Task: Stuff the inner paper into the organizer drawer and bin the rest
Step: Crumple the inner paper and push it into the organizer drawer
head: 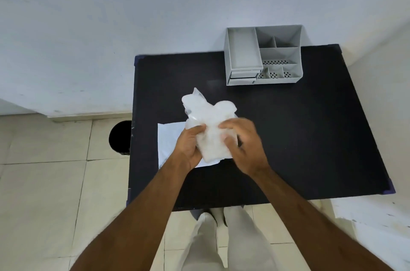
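A crumpled white translucent wrapper bundle (pixel 208 115) is held above the black table (pixel 299 137). My left hand (pixel 188 148) grips its lower left side. My right hand (pixel 241 144), blurred, presses on its right side. A flat white sheet of paper (pixel 168 140) lies on the table under my left hand. A grey desk organizer (pixel 263 54) stands at the table's far edge; its two small drawers (pixel 243 77) at the front left look closed. A black round bin (pixel 119 137) stands on the floor left of the table.
A pale wall rises behind the table. Cream floor tiles lie to the left and below. My legs in light trousers (pixel 221 237) stand at the table's near edge. A white surface (pixel 377 222) is at the right.
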